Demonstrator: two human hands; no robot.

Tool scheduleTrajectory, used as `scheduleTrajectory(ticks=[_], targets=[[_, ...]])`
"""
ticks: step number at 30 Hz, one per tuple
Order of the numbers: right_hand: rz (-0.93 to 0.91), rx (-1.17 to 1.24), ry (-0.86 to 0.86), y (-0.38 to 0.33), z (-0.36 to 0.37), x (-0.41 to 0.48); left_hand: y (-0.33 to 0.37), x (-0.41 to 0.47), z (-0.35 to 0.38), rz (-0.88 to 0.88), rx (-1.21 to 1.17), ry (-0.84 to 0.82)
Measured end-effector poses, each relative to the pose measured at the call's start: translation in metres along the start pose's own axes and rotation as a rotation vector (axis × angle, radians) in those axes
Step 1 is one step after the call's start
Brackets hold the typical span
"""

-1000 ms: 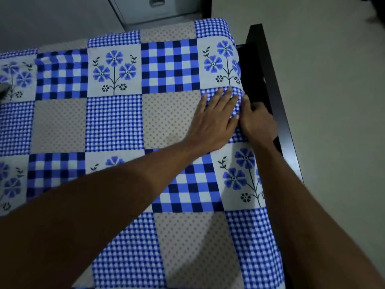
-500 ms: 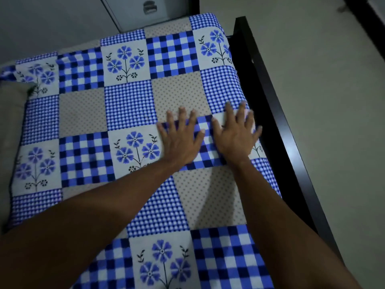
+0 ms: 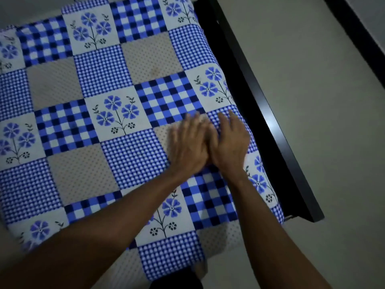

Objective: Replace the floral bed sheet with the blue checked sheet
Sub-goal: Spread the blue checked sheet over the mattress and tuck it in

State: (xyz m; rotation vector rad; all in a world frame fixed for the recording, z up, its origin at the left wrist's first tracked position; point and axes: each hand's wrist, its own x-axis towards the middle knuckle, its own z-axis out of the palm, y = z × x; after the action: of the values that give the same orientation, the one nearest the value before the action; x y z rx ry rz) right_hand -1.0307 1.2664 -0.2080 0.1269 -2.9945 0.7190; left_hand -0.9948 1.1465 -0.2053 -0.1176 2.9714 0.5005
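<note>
The sheet (image 3: 116,65) lies spread flat over the mattress, a thin woven cloth printed like patchwork: squares of fine blue gingham, squares of bold navy, blue and white check, dull grey-beige squares with small dots, and white squares with blue flowers on thin black stems. It looks smooth, with no big folds, and it curves down over the right edge and over the rounded near corner.

My left hand (image 3: 188,147) is open, palm down on the cloth, fingers straight and a little spread; the fingertips are blurred. It lies mostly on a dotted grey square. My right hand (image 3: 229,142) is open too, flat on the cloth, fingers reaching onto a fine gingham square. The two hands lie side by side, touching along the thumbs, close to the right edge of the bed. Neither hand grips anything; the sheet is under both palms and runs out from them on all sides, most of it off to my left.

Just right of my right hand runs the frame (image 3: 260,105), a straight black rail with a hard, smooth edge. Beyond it is a plain pale floor (image 3: 312,80)
</note>
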Motion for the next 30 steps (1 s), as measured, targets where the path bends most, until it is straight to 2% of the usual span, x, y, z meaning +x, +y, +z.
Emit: scheduleTrajectory(ticks=[3,6,12,16,18,20,22,25,28,30], targets=[[-0.118,-0.031,-0.188,-0.02,0.011,-0.022,-0.039,-0.017,-0.007,-0.095,0.055,0.011],[-0.136,-0.173,-0.272,0.002,0.018,-0.055,-0.057,-0.054,0.004,-0.03,0.193,-0.067],[0.2,-0.185,-0.112,0.062,-0.019,-0.144,-0.008,-0.139,0.038,0.175,0.267,-0.086],[0.456,-0.105,-0.125,0.098,-0.043,-0.212,0.029,-0.197,0.059,0.323,0.224,-0.131],[0.537,-0.077,-0.151,0.103,-0.051,-0.236,0.04,-0.224,0.065,0.393,0.193,-0.179],[0.556,-0.061,-0.118,0.098,-0.058,-0.242,0.044,-0.237,0.062,0.386,0.108,-0.197],[0.418,-0.076,-0.065,0.077,-0.06,-0.235,0.036,-0.24,0.048,0.339,-0.003,-0.169],[0.094,-0.004,-0.069,0.022,-0.043,-0.213,-0.001,-0.233,0.018,0.2,-0.11,-0.045],[-0.128,0.036,-0.134,-0.044,-0.012,-0.192,-0.062,-0.222,-0.011,-0.005,-0.085,0.049],[-0.226,0.024,-0.237,-0.083,0.008,-0.185,-0.108,-0.219,-0.026,-0.128,-0.017,0.064]])
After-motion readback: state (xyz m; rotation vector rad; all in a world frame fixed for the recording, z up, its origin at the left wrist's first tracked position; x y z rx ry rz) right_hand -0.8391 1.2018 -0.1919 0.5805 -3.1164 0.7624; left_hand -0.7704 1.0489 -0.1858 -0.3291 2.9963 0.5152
